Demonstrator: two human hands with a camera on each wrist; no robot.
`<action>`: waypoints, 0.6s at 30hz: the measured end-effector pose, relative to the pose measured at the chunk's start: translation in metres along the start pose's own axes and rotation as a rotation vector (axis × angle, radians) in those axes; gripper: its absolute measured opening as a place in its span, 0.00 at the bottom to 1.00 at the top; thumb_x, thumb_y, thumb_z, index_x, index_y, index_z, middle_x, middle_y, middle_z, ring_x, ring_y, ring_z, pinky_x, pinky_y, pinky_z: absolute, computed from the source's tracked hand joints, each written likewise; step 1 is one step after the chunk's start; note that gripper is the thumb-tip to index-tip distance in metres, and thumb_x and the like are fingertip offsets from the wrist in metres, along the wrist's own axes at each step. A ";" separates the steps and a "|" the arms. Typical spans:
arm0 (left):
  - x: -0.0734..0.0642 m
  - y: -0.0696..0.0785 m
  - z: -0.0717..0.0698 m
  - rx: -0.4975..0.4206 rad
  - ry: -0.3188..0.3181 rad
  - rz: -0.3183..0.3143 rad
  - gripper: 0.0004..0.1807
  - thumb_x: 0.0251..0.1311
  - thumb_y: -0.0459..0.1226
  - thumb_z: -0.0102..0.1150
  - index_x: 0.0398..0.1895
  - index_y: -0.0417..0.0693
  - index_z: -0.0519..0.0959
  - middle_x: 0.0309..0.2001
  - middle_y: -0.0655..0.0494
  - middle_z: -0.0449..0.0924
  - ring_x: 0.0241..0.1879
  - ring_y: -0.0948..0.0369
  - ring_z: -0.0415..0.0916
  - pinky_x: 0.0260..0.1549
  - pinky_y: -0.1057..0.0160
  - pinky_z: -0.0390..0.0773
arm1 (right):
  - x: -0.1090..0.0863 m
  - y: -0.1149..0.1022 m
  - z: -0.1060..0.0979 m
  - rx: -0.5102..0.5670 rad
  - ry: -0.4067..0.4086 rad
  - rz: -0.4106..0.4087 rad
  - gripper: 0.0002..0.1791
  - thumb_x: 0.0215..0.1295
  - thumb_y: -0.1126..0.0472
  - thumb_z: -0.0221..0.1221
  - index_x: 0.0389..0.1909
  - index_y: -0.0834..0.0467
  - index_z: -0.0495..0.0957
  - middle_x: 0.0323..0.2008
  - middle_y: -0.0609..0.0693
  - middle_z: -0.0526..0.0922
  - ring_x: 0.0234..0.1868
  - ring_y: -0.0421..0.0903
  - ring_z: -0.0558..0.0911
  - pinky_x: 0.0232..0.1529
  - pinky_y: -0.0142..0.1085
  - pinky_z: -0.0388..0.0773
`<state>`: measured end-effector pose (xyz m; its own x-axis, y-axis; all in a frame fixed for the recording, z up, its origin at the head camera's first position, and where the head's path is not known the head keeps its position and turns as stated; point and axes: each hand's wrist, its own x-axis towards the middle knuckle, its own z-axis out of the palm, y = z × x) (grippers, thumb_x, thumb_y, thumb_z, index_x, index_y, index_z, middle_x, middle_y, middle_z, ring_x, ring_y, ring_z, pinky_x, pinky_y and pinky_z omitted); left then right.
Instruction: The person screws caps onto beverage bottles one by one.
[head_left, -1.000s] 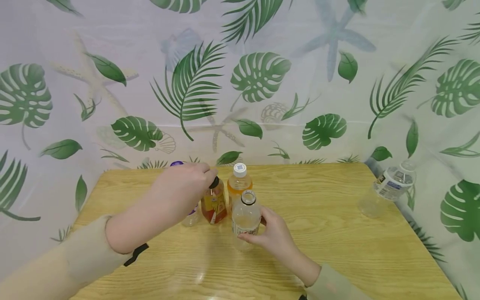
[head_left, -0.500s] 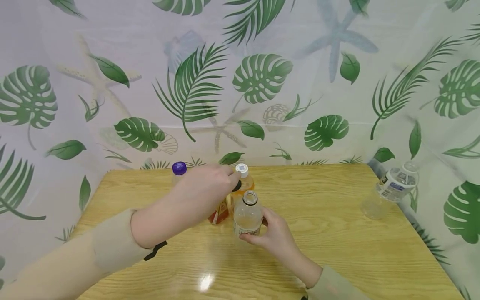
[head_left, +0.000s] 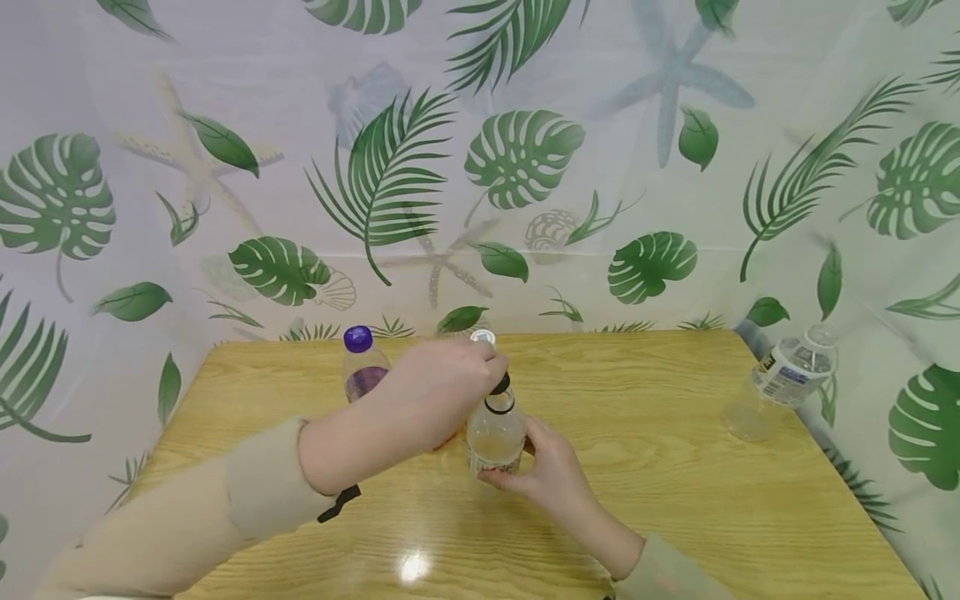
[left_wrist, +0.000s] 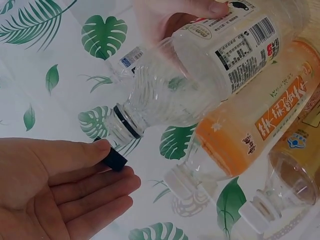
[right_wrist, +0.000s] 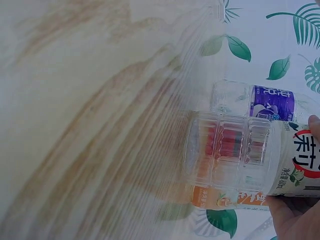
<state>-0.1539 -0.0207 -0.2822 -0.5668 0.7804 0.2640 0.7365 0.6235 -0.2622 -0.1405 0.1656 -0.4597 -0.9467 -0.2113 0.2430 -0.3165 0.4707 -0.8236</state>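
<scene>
The left hand [head_left: 442,387] pinches a small black cap [left_wrist: 114,157] between thumb and fingertips, its other fingers stretched out; held by its side, the cap keeps its hollow end free. It sits right at the mouth of a clear bottle [head_left: 495,437], though I cannot tell whether the two touch. The right hand [head_left: 543,458] is wrapped round that bottle at its label, probably to steady it, and so low a grip leaves the neck open to the other hand. The bottle is upright in front of the person, near the middle of the table [head_left: 637,400], where both arms reach easily. Close behind it is an orange-labelled bottle [left_wrist: 250,120] with a white cap, and beside that an amber bottle [left_wrist: 295,170], also white-capped. A purple-capped bottle [head_left: 363,371] is near the left forearm. These three seem grouped so as to be within reach. Another clear, labelled bottle [head_left: 787,375] is well apart at the table's right edge, out of the way of the hands. Leaf-printed cloth [head_left: 570,67] hangs behind, seemingly as a backdrop.
</scene>
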 end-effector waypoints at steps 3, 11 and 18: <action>0.000 0.002 0.001 -0.008 -0.032 -0.001 0.21 0.54 0.29 0.80 0.52 0.45 0.88 0.44 0.56 0.90 0.42 0.59 0.89 0.39 0.62 0.91 | 0.000 0.000 0.001 -0.001 0.007 0.004 0.40 0.48 0.65 0.83 0.64 0.63 0.78 0.55 0.56 0.87 0.56 0.55 0.88 0.60 0.46 0.88; 0.000 0.004 0.004 -0.026 -0.050 0.004 0.23 0.54 0.29 0.80 0.54 0.46 0.88 0.48 0.55 0.90 0.45 0.60 0.89 0.37 0.64 0.91 | 0.000 -0.002 0.002 -0.008 0.019 0.024 0.40 0.47 0.66 0.84 0.64 0.62 0.79 0.54 0.55 0.87 0.56 0.54 0.88 0.61 0.46 0.87; 0.001 0.004 0.006 -0.019 -0.044 0.029 0.21 0.53 0.27 0.80 0.50 0.48 0.88 0.46 0.58 0.90 0.43 0.62 0.88 0.36 0.66 0.90 | -0.001 -0.002 0.001 -0.001 0.014 0.023 0.39 0.48 0.66 0.83 0.64 0.62 0.79 0.54 0.55 0.87 0.56 0.54 0.88 0.61 0.46 0.87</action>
<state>-0.1539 -0.0172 -0.2889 -0.5604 0.7996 0.2158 0.7593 0.6000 -0.2518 -0.1392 0.1636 -0.4589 -0.9545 -0.1885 0.2311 -0.2947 0.4766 -0.8283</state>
